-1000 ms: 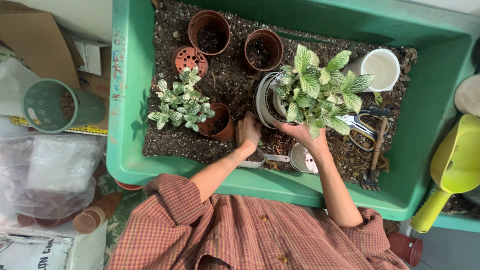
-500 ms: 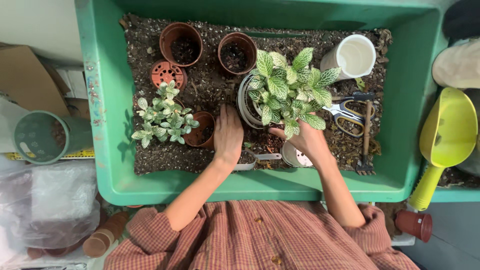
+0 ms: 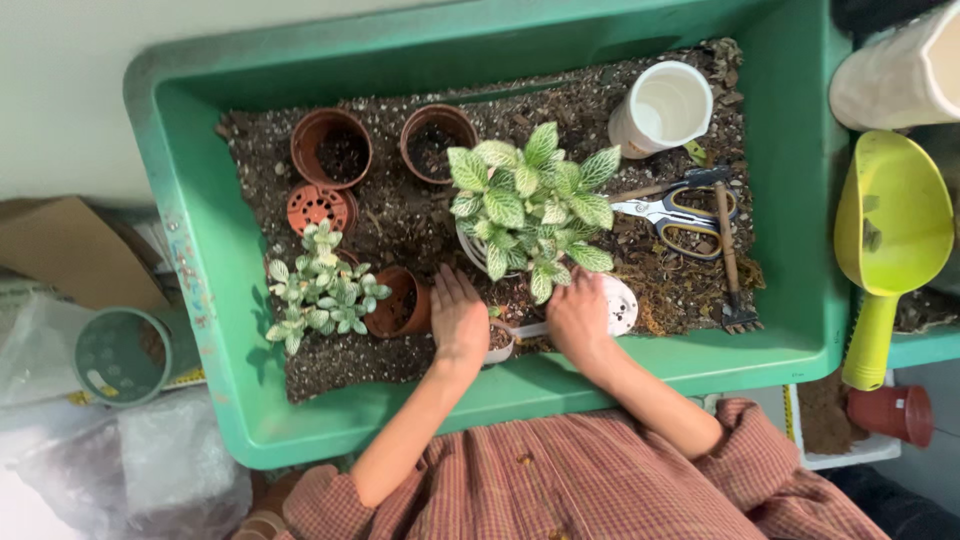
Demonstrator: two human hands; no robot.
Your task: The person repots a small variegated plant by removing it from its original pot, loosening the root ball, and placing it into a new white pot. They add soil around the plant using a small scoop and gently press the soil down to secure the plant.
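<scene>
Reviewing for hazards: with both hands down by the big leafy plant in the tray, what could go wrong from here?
1. The left hand lies close to the tipped brown pot; a nudge might roll it.
2. The right hand sits under the leafy plant; leaves could get bent.
3. The scissors and hand rake lie beside it, possibly snagging that hand.

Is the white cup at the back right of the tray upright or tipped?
Tipped: the white cup lies on the soil, its empty mouth facing the camera.

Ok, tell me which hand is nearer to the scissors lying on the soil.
Right. The right hand rests on the soil just below the leafy plant, down-left of the scissors. The left hand lies farther left, beside the tipped brown pot.
</scene>
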